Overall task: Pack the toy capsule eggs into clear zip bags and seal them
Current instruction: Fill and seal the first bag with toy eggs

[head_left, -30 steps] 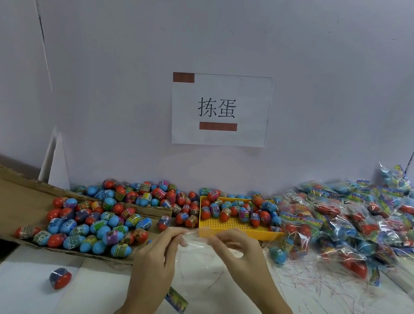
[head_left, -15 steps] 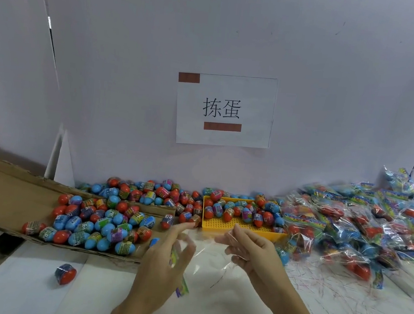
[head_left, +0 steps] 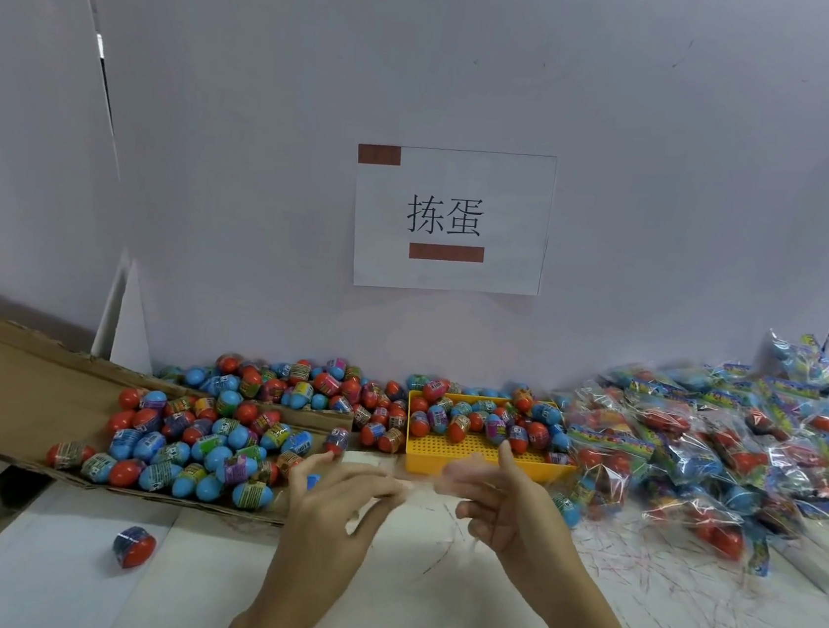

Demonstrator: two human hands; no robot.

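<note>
1. Scribbled white bench (head_left: 419, 619) nearest me: my left hand (head_left: 328, 505) and right hand (head_left: 509, 505) meet, blurred; fingers loosely spread, and whether they pinch a bag I cannot tell.
2. I'd open the bag's mouth wide first.
3. Beyond, capsule eggs (head_left: 191, 443) heap on cardboard (head_left: 7, 381).

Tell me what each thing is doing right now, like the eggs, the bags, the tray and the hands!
Left hand: fingers straight, blurred, holding nothing I can make out.
Right hand: fingers spread, blurred.
Yellow tray: partly filled with eggs.
Cardboard sheet: lying flat, eggs heaped on it.
Lone egg: lying apart on the table.
Packed bags: piled on the right, eggs inside.
Paper sign: stuck on the wall.
</note>
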